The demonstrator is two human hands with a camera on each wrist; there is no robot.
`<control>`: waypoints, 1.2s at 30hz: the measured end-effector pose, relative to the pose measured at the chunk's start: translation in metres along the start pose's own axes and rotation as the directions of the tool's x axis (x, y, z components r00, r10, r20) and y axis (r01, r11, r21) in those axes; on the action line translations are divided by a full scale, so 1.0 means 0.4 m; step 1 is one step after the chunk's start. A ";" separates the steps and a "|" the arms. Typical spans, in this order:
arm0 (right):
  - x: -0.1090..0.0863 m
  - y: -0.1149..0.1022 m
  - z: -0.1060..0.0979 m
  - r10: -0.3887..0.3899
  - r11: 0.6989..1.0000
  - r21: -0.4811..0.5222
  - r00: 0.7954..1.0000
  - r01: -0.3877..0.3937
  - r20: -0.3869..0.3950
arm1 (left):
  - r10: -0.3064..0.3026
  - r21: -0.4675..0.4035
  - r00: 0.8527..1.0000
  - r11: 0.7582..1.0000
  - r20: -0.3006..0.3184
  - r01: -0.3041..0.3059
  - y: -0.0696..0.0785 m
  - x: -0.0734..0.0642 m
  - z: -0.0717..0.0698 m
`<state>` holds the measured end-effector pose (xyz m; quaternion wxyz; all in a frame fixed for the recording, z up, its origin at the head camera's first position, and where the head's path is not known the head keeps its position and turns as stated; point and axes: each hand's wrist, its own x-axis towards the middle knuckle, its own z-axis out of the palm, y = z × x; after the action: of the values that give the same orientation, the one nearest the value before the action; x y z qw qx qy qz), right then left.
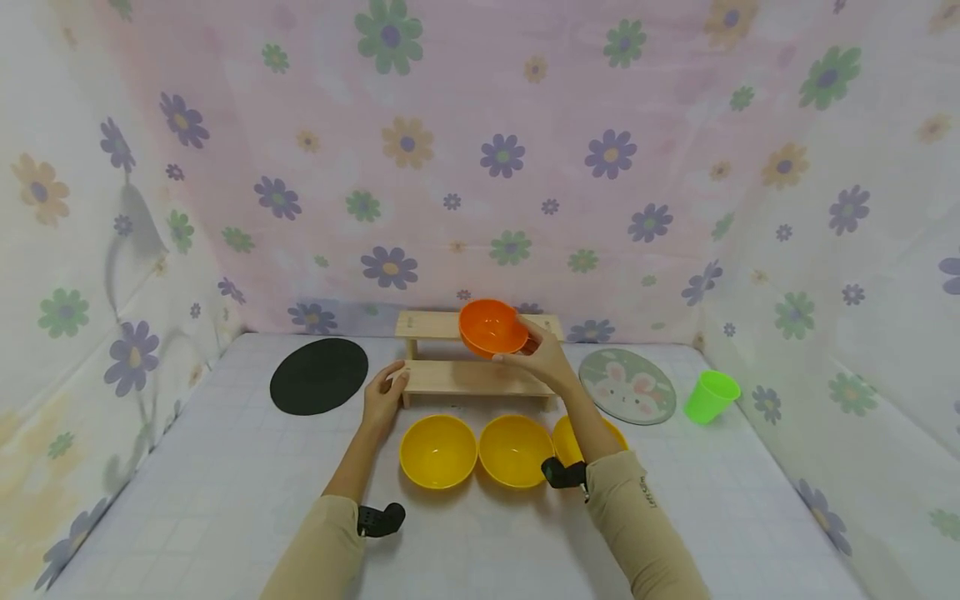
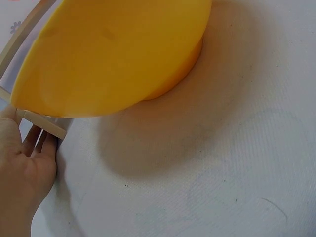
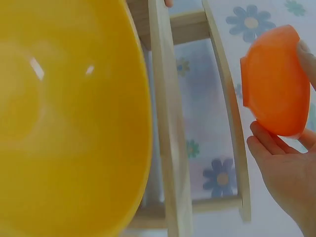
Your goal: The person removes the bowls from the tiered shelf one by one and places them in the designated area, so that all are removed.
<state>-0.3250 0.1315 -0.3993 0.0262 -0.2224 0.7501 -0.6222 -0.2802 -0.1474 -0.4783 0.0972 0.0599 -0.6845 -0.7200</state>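
Observation:
My right hand (image 1: 542, 360) holds an orange bowl (image 1: 491, 327) by its right side, thumb at the rim and fingers under it. The bowl is raised over the two-step wooden rack (image 1: 472, 377), clear of its boards in the right wrist view. At the left end of the rack's lower step, my left hand (image 1: 385, 398) grips the wood. Three yellow bowls (image 1: 438, 452) stand in a row in front of the rack, the rightmost partly hidden by my right forearm. One yellow bowl (image 2: 113, 54) fills much of the left wrist view.
A round black mat (image 1: 319, 377) lies left of the rack. To the right are a round mat with a rabbit picture (image 1: 627, 387) and a green cup (image 1: 711, 397). Flowered cloth walls (image 1: 480, 167) enclose the back and sides of the table.

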 end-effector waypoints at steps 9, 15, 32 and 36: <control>-0.095 0.039 -0.088 0.004 0.999 -0.035 0.999 -0.005 -0.032 | 0.001 -0.005 1.000 1.000 -0.001 -0.001 0.006 -0.008 0.000; -0.169 0.040 -0.145 0.069 0.992 -0.099 0.995 -0.076 -0.069 | 0.015 0.003 1.000 1.000 -0.008 -0.015 0.006 -0.010 -0.001; -0.340 0.065 -0.250 0.130 0.983 -0.103 0.971 -0.153 -0.202 | 0.012 0.014 1.000 1.000 0.005 -0.012 -0.001 -0.003 -0.002; -0.381 0.060 -0.268 0.149 0.975 -0.125 0.959 -0.183 -0.240 | 0.010 0.009 1.000 1.000 0.002 -0.010 -0.033 0.019 -0.005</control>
<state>-0.2291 0.2893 -0.4340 -0.0250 -0.0866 0.8077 -0.5826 -0.2879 -0.1503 -0.4913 0.1000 0.0561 -0.6881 -0.7165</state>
